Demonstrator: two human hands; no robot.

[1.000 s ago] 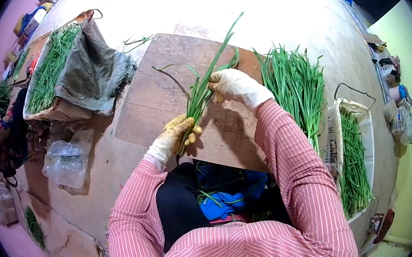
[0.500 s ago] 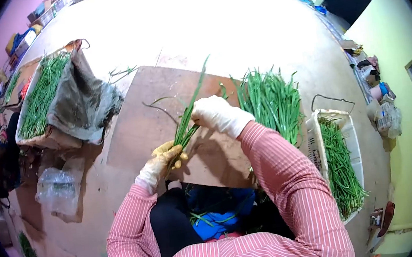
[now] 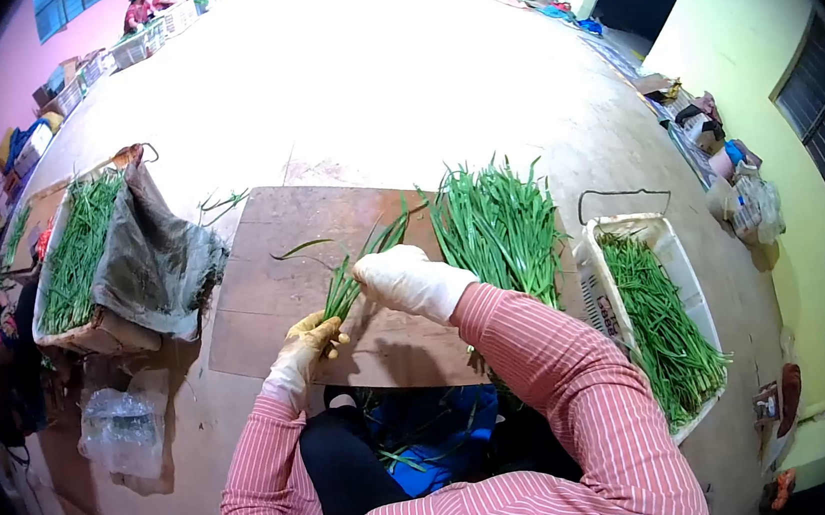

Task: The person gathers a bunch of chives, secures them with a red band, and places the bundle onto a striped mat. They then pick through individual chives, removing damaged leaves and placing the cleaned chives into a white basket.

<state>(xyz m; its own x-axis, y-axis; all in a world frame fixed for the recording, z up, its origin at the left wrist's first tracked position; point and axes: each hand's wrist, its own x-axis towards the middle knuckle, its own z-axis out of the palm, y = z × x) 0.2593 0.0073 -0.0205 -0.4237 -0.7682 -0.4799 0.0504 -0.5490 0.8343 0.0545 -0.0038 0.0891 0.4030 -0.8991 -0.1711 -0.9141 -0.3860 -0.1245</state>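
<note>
Both hands wear pale gloves. My left hand (image 3: pixel 312 350), its yellowed fingers closed, grips a small bunch of chives (image 3: pixel 339 291) by the lower ends near the board's front left. My right hand (image 3: pixel 411 283) is closed on the same bunch, higher up and to the right; its fingertips are partly hidden. Leaf tips fan out upward past both hands. Under them lies a brown board (image 3: pixel 265 238), with a loose leaf on its left part. A thick pile of chives (image 3: pixel 498 233) rests on the board's right side, beyond my right forearm.
On the right stands a white basket (image 3: pixel 695 298) full of chives. At left, a box (image 3: pixel 104 335) of greens has a grey cloth (image 3: pixel 154 265) over its side, with a clear plastic bag (image 3: pixel 126 423) in front. Blue material (image 3: pixel 433 456) lies below the board. Other people work far back.
The view has tilted up, showing more of the far room. My right hand has come a little closer to the left, and the long upright leaf now leans right.
</note>
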